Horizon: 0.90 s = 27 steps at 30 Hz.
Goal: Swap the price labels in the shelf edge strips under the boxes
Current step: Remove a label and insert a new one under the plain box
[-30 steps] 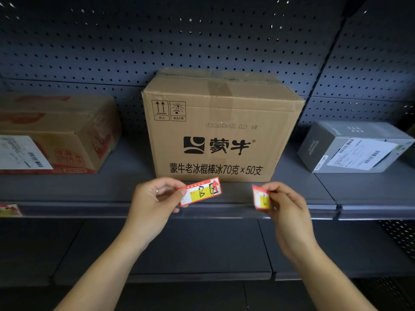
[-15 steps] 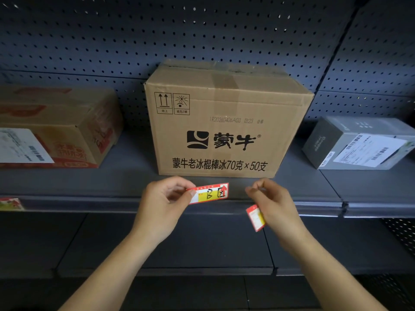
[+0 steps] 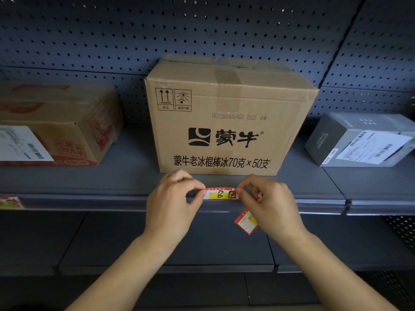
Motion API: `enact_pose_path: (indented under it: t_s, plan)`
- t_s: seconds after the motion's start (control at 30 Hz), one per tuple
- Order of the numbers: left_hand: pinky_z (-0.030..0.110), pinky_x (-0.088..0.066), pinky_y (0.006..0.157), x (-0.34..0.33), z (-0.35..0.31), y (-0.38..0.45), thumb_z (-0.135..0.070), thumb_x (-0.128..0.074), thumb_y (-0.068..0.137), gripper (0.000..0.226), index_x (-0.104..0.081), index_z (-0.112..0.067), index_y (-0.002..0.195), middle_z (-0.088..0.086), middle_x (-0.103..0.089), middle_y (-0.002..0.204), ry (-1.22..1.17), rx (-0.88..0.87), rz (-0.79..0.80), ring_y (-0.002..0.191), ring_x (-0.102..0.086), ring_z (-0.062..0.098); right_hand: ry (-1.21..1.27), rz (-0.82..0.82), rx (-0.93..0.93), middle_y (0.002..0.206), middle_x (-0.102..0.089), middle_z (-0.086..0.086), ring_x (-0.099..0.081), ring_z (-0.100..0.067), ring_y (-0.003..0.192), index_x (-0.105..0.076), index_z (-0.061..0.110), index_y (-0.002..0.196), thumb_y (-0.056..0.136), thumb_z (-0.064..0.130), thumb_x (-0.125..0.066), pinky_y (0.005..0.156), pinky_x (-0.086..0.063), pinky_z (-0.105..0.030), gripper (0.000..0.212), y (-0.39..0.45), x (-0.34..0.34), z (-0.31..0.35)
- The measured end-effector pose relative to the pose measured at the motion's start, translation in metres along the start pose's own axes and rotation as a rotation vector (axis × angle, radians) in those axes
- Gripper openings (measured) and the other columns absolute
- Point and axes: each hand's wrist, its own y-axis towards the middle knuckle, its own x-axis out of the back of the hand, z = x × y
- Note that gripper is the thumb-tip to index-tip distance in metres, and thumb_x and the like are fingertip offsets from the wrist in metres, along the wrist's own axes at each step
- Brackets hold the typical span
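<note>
A red and yellow price label [image 3: 221, 194] with handwritten marks lies along the shelf edge strip [image 3: 89, 199], right under the big brown carton [image 3: 226, 122]. My left hand [image 3: 173, 203] pinches its left end. My right hand [image 3: 269, 205] pinches its right end with thumb and forefinger. A second red and yellow label [image 3: 246, 221] hangs below my right hand, tucked under its lower fingers. Whether the first label sits inside the strip I cannot tell.
A brown and red carton [image 3: 67, 126] stands at the left, with another label [image 3: 10, 202] in the strip below it. A grey box [image 3: 361, 140] with a white shipping sticker stands at the right. Dark pegboard backs the shelf; a lower shelf [image 3: 157, 243] runs beneath.
Both hands have risen to the shelf edge strip. The left hand brought the marked label flat against the strip, and the right hand closed on its other end while keeping the second label.
</note>
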Motion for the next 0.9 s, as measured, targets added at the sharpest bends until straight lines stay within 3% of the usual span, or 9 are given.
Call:
enact_pose_path:
  t_s: [0.1,0.23,0.43,0.53,0.67,0.77,0.9]
  plan:
    - [0.023,-0.050,0.057,-0.001,0.001,-0.003,-0.028,-0.079,0.081,0.007,-0.076,-0.028,0.087,-0.013,-0.065,0.081,0.016,0.013,0.015,0.074,-0.057,0.008,-0.056,0.013,0.047,0.056,-0.043,0.024,-0.052,-0.001,0.056,-0.068,0.032,0.081,0.091,0.032,-0.069,0.049,-0.040,-0.022,0.010,-0.003,-0.003,-0.003]
    - [0.026,-0.047,0.060,-0.001,0.000,-0.009,-0.026,-0.080,0.080,0.010,-0.071,-0.027,0.084,-0.013,-0.062,0.074,0.051,-0.024,-0.009,0.069,-0.051,0.008,-0.118,0.030,0.062,0.064,-0.047,0.029,-0.053,0.004,0.059,-0.066,0.033,0.084,0.092,0.035,-0.068,0.051,-0.030,-0.011,0.009,-0.007,-0.008,-0.007]
    - [0.025,-0.043,0.059,-0.003,-0.001,-0.012,-0.023,-0.078,0.081,0.007,-0.071,-0.025,0.083,-0.012,-0.065,0.076,0.088,-0.066,0.027,0.072,-0.056,0.010,-0.235,0.020,0.124,0.079,-0.070,0.015,-0.064,-0.011,0.066,-0.064,0.031,0.083,0.091,0.036,-0.066,0.051,-0.049,-0.025,0.010,-0.012,-0.012,-0.014]
    - [0.024,-0.040,0.059,-0.004,0.000,-0.012,-0.022,-0.079,0.079,0.007,-0.073,-0.024,0.082,-0.012,-0.066,0.076,0.104,-0.081,0.062,0.075,-0.057,0.012,-0.322,0.007,0.152,0.074,-0.069,0.010,-0.063,-0.016,0.060,-0.063,0.029,0.080,0.089,0.032,-0.069,0.046,-0.047,-0.029,0.011,-0.019,-0.015,-0.018]
    - [0.024,-0.047,0.059,-0.001,-0.001,-0.014,-0.021,-0.077,0.081,0.007,-0.073,-0.026,0.084,-0.015,-0.062,0.079,0.038,-0.075,0.077,0.075,-0.055,0.008,-0.362,0.139,0.115,0.074,-0.068,0.009,-0.066,-0.020,0.064,-0.065,0.029,0.083,0.091,0.037,-0.061,0.051,-0.052,-0.032,0.011,-0.024,-0.017,-0.017]
    - [0.011,-0.034,0.060,0.005,-0.003,-0.012,-0.023,-0.073,0.083,0.004,-0.071,-0.027,0.084,-0.019,-0.056,0.079,0.001,-0.055,0.032,0.073,-0.048,0.003,-0.261,0.046,0.106,0.074,-0.066,0.012,-0.062,-0.015,0.063,-0.064,0.029,0.084,0.091,0.034,-0.063,0.050,-0.049,-0.030,0.009,-0.017,-0.006,-0.011]
    - [0.011,-0.031,0.059,0.005,-0.001,-0.008,-0.025,-0.073,0.085,0.003,-0.072,-0.028,0.086,-0.018,-0.057,0.080,0.046,-0.021,0.045,0.073,-0.048,0.003,-0.224,-0.005,0.114,0.072,-0.063,0.017,-0.059,-0.010,0.063,-0.063,0.030,0.083,0.092,0.034,-0.065,0.050,-0.046,-0.026,0.011,-0.007,-0.001,-0.005]
